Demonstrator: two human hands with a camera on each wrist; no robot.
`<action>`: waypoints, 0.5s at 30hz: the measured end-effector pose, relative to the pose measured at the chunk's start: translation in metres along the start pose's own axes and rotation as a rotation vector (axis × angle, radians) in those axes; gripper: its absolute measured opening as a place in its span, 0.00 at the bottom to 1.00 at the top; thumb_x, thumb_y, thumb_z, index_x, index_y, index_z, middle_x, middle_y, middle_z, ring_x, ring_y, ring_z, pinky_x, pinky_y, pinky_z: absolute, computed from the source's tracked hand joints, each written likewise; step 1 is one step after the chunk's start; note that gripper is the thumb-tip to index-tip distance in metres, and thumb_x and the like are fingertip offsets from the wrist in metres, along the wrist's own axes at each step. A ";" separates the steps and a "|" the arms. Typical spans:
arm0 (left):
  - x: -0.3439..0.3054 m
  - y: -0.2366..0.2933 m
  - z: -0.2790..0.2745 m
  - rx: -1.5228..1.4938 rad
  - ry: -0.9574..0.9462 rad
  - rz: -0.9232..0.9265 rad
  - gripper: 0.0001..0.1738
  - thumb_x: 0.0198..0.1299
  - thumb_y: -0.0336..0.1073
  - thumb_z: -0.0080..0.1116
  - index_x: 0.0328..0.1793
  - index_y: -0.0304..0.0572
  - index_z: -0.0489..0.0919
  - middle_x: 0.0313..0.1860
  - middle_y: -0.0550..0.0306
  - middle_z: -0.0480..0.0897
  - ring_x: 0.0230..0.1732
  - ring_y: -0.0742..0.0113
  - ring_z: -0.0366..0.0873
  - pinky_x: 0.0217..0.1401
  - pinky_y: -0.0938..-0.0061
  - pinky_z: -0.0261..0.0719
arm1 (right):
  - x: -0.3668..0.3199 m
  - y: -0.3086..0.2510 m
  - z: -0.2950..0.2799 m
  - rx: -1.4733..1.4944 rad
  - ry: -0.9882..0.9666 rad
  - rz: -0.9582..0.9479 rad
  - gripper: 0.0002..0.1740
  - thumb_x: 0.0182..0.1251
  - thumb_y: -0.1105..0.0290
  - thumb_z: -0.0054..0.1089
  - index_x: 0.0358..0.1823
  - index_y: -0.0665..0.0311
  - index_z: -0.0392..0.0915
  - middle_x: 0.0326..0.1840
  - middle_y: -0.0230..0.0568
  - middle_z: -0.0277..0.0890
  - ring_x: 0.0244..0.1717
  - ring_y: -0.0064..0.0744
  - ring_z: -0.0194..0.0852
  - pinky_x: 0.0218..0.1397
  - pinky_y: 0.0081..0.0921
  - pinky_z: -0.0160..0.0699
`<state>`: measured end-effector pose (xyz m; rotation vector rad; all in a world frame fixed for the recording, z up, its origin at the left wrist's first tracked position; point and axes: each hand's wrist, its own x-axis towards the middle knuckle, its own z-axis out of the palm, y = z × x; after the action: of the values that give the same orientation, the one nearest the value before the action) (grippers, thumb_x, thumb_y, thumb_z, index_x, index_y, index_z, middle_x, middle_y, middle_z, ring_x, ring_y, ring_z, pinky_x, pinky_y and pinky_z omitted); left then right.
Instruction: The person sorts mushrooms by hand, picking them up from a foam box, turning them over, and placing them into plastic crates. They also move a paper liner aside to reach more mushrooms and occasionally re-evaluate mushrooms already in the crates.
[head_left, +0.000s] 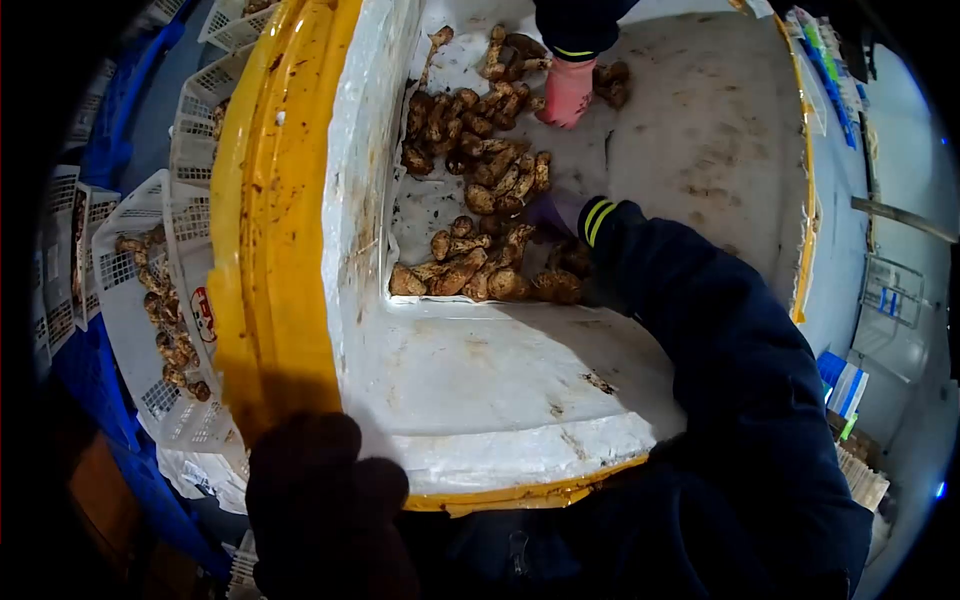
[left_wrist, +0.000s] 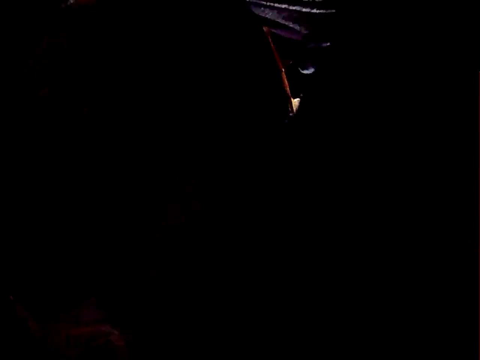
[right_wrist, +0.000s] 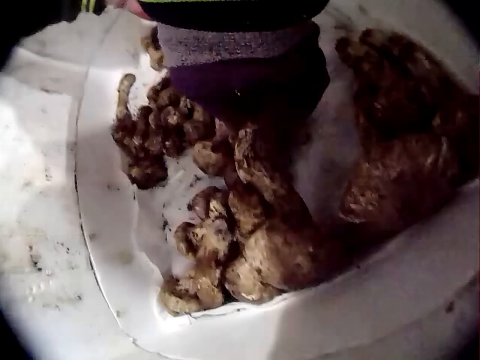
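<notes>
My right hand [head_left: 552,212], in a purple glove with a grey cuff, reaches down among brown mushrooms [head_left: 500,175] in a white foam box [head_left: 450,370]. In the right wrist view the purple glove [right_wrist: 247,86] overlaps the pile, its fingers lost in shadow; I cannot tell whether they grip a mushroom. Large mushrooms [right_wrist: 277,259] lie just below it. At the lower left, my left hand [head_left: 320,490] is a dark gloved silhouette by the box's yellow-taped rim [head_left: 285,200]. The left wrist view is almost black.
Another person's pink-gloved hand [head_left: 566,92] reaches in from the top, beside the mushrooms. White plastic baskets [head_left: 120,260] stand left of the box, one holding more mushrooms [head_left: 165,320]. Blue pallet-like pieces [head_left: 110,400] lie beneath. A metal frame [head_left: 893,290] stands at the right.
</notes>
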<state>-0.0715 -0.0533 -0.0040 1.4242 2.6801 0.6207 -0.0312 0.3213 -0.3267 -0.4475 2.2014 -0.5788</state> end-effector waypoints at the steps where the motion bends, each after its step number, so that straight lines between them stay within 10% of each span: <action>1: -0.001 -0.003 0.000 -0.192 0.022 -0.004 0.15 0.72 0.40 0.40 0.45 0.35 0.72 0.41 0.46 0.77 0.43 0.51 0.76 0.51 0.62 0.75 | 0.003 0.006 -0.010 -0.009 0.019 -0.047 0.15 0.66 0.67 0.61 0.48 0.69 0.81 0.39 0.46 0.82 0.32 0.37 0.81 0.37 0.34 0.80; 2: -0.002 -0.007 0.002 -0.259 0.038 0.000 0.15 0.71 0.39 0.42 0.46 0.33 0.73 0.42 0.45 0.78 0.44 0.50 0.77 0.52 0.61 0.76 | 0.005 0.011 -0.021 -0.018 0.038 -0.094 0.15 0.62 0.66 0.66 0.47 0.68 0.81 0.37 0.44 0.82 0.35 0.37 0.82 0.40 0.34 0.82; 4: -0.004 -0.009 0.011 -0.360 0.125 0.002 0.15 0.70 0.38 0.44 0.48 0.30 0.75 0.44 0.42 0.80 0.47 0.47 0.80 0.55 0.59 0.77 | -0.003 -0.016 -0.070 0.916 -0.008 0.386 0.17 0.62 0.66 0.67 0.50 0.64 0.80 0.40 0.39 0.82 0.39 0.34 0.82 0.43 0.33 0.82; 9: -0.010 0.004 0.046 -0.729 0.631 -0.017 0.16 0.70 0.35 0.42 0.49 0.32 0.79 0.49 0.44 0.83 0.53 0.50 0.81 0.58 0.61 0.76 | -0.085 -0.121 -0.214 0.648 0.008 0.311 0.19 0.64 0.65 0.65 0.56 0.56 0.77 0.41 0.32 0.80 0.40 0.25 0.79 0.44 0.25 0.82; 12: -0.015 0.034 0.012 -0.993 0.424 -0.301 0.15 0.70 0.34 0.45 0.48 0.31 0.80 0.47 0.47 0.84 0.48 0.60 0.83 0.54 0.69 0.78 | -0.188 -0.218 -0.228 0.224 0.443 -0.315 0.14 0.69 0.74 0.53 0.54 0.69 0.75 0.41 0.35 0.78 0.40 0.25 0.77 0.46 0.20 0.78; 15: -0.025 0.071 -0.004 -1.313 0.090 -0.263 0.18 0.72 0.37 0.46 0.58 0.32 0.77 0.49 0.47 0.84 0.51 0.62 0.82 0.55 0.73 0.77 | -0.241 -0.319 -0.177 0.350 0.976 -0.142 0.13 0.62 0.80 0.61 0.49 0.70 0.77 0.45 0.39 0.78 0.44 0.23 0.76 0.49 0.23 0.76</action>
<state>-0.0021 -0.0393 0.0224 0.6227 1.6387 1.8708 0.0205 0.2192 0.0952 -0.1261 2.8783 -1.4663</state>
